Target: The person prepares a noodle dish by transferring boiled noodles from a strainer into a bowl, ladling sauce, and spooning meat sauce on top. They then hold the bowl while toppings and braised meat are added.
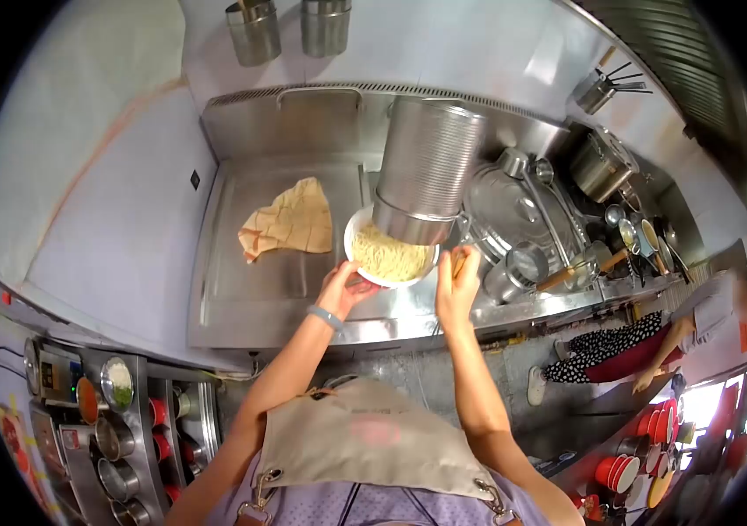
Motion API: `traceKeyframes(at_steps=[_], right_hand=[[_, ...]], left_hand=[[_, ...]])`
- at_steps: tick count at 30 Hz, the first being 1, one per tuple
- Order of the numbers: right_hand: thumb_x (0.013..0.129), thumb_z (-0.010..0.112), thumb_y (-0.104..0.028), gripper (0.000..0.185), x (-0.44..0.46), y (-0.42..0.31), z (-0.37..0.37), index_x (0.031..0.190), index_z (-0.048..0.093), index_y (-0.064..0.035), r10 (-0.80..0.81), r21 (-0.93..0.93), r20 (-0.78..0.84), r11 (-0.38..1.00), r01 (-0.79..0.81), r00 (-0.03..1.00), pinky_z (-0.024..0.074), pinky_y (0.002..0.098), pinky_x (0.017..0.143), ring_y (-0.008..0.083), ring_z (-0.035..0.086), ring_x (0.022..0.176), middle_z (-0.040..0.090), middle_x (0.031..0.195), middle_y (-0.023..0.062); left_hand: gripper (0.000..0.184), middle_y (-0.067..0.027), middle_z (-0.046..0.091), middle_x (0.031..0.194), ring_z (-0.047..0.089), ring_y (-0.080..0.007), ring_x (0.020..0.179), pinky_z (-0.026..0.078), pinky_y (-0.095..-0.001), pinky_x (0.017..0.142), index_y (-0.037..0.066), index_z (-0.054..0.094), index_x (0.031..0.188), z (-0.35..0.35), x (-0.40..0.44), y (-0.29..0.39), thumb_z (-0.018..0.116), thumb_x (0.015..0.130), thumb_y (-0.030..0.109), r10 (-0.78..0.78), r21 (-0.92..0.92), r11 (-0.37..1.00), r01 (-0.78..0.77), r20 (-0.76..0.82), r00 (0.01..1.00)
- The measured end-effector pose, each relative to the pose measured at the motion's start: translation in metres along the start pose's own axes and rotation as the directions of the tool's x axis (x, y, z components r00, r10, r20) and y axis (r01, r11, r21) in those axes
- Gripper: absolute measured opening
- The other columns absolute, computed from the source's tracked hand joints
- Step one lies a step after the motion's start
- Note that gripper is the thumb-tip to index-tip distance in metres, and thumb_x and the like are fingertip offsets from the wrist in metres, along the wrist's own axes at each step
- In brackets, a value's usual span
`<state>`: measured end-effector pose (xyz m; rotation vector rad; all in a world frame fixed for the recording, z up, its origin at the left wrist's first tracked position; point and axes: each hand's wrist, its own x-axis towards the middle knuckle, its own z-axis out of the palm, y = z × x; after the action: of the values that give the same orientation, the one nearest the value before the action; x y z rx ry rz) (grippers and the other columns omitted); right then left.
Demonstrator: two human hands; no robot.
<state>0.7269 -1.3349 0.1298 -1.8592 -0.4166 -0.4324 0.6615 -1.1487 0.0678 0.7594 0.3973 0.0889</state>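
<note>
My left hand (344,291) grips the near left rim of a white bowl (351,230), fingers curled around its side. Pale yellow noodles (386,256) fill the bowl. In my right hand (458,294) is the wooden handle of a tall cylindrical metal noodle strainer (430,158). The strainer is tipped over, its mouth down at the bowl's far edge, hiding part of the rim. Whether any noodles are still inside it, I cannot tell.
A crumpled tan cloth (290,221) lies on the steel counter (251,302) at left. Right of the strainer are a large round lid (513,206), a metal container (513,272), ladles and a stockpot (603,167). Another person (654,337) stands at far right.
</note>
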Motion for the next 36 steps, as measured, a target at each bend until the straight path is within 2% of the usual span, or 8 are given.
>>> traceKeyframes(at_steps=[2, 6, 9, 11, 17, 21, 27, 36], right_hand=[[0.088, 0.056, -0.015, 0.02, 0.007, 0.011, 0.011, 0.099, 0.045, -0.003, -0.008, 0.012, -0.003, 1.0, 0.008, 1.0, 0.0367, 0.0267, 0.043, 0.0107, 0.044, 0.047, 0.052, 0.068, 0.0061], [0.09, 0.052, -0.018, 0.018, -0.009, 0.001, 0.026, 0.099, 0.045, -0.0036, -0.084, 0.007, -0.125, 0.996, 0.086, 0.989, 0.0352, 0.0246, 0.04, 0.0083, 0.045, 0.046, 0.051, 0.066, 0.0042], [0.091, 0.051, -0.019, 0.016, 0.001, -0.007, 0.033, 0.097, 0.043, -0.0055, 0.283, 0.212, 0.115, 0.929, -0.302, 0.952, 0.0323, 0.0238, 0.033, 0.0083, 0.041, 0.038, 0.047, 0.058, 0.0018], [0.091, 0.051, -0.025, 0.02, 0.018, -0.022, 0.036, 0.092, 0.043, -0.0063, 0.296, 0.299, 0.064, 0.906, -0.301, 0.953, 0.033, 0.0245, 0.03, 0.0096, 0.04, 0.034, 0.045, 0.056, 0.0012], [0.088, 0.049, -0.019, 0.016, 0.092, -0.003, 0.026, 0.086, 0.044, -0.0045, 0.522, 0.519, 0.572, 0.367, -0.772, 0.633, 0.0388, 0.0254, 0.038, 0.0111, 0.045, 0.045, 0.048, 0.061, 0.0043], [0.087, 0.048, -0.016, 0.013, 0.121, 0.036, 0.029, 0.085, 0.045, -0.0038, 0.497, 0.524, 0.688, 0.165, -0.836, 0.529, 0.038, 0.0247, 0.039, 0.0111, 0.044, 0.047, 0.048, 0.062, 0.0044], [0.086, 0.047, -0.018, 0.013, 0.149, 0.13, 0.029, 0.08, 0.046, -0.0061, 0.653, 0.246, 0.622, 0.362, -0.899, 0.433, 0.039, 0.0254, 0.038, 0.0121, 0.044, 0.043, 0.049, 0.059, 0.0041], [0.091, 0.044, -0.022, 0.02, 0.141, 0.332, 0.119, 0.076, 0.043, -0.0078, 0.737, -0.112, 0.673, 0.184, -0.976, 0.062, 0.04, 0.0284, 0.037, 0.0138, 0.043, 0.04, 0.047, 0.054, 0.0044]], left_hand=[[0.046, -0.0182, 0.049, 0.114, 0.055, -0.0331, 0.102, 0.047, -0.0468, 0.09, -0.002, 0.044, 0.117, -0.019, 0.006, -0.005, 0.055, 0.085, 0.029, 0.0, -0.014, 1.0, 0.001, 0.059, 0.998], [0.045, -0.0188, 0.049, 0.115, 0.053, -0.0339, 0.105, 0.044, -0.0499, 0.092, -0.001, 0.044, 0.119, -0.018, 0.015, 0.01, 0.054, 0.085, 0.028, -0.032, -0.044, 0.998, 0.033, 0.042, 0.999], [0.046, -0.0186, 0.049, 0.116, 0.052, -0.0348, 0.107, 0.045, -0.0495, 0.092, 0.0, 0.044, 0.119, -0.018, 0.021, 0.017, 0.055, 0.084, 0.028, -0.039, -0.029, 0.999, 0.041, 0.065, 0.997], [0.047, -0.0176, 0.05, 0.113, 0.053, -0.0339, 0.103, 0.045, -0.0493, 0.092, -0.001, 0.045, 0.117, -0.02, 0.024, 0.018, 0.058, 0.082, 0.028, -0.062, -0.022, 0.998, 0.063, 0.04, 0.997], [0.051, -0.0149, 0.046, 0.106, 0.05, -0.0321, 0.099, 0.045, -0.0516, 0.092, -0.001, 0.045, 0.116, -0.019, 0.041, 0.019, 0.062, 0.079, 0.028, -0.012, -0.094, 0.996, 0.013, 0.003, 1.0], [0.053, -0.0152, 0.047, 0.108, 0.05, -0.0337, 0.102, 0.043, -0.0524, 0.092, 0.0, 0.044, 0.118, -0.019, 0.046, 0.016, 0.062, 0.079, 0.029, -0.007, -0.104, 0.995, 0.001, -0.062, 0.998], [0.056, -0.016, 0.045, 0.116, 0.046, -0.037, 0.111, 0.039, -0.054, 0.097, 0.001, 0.038, 0.124, -0.046, 0.014, 0.001, 0.06, 0.081, 0.028, 0.094, -0.117, 0.985, -0.125, -0.243, 0.966], [0.068, -0.0183, 0.039, 0.134, 0.044, -0.0326, 0.12, 0.041, -0.0467, 0.097, -0.002, 0.027, 0.135, -0.043, -0.076, -0.015, 0.053, 0.081, 0.031, 0.302, -0.043, 0.932, -0.36, -0.457, 0.837]])
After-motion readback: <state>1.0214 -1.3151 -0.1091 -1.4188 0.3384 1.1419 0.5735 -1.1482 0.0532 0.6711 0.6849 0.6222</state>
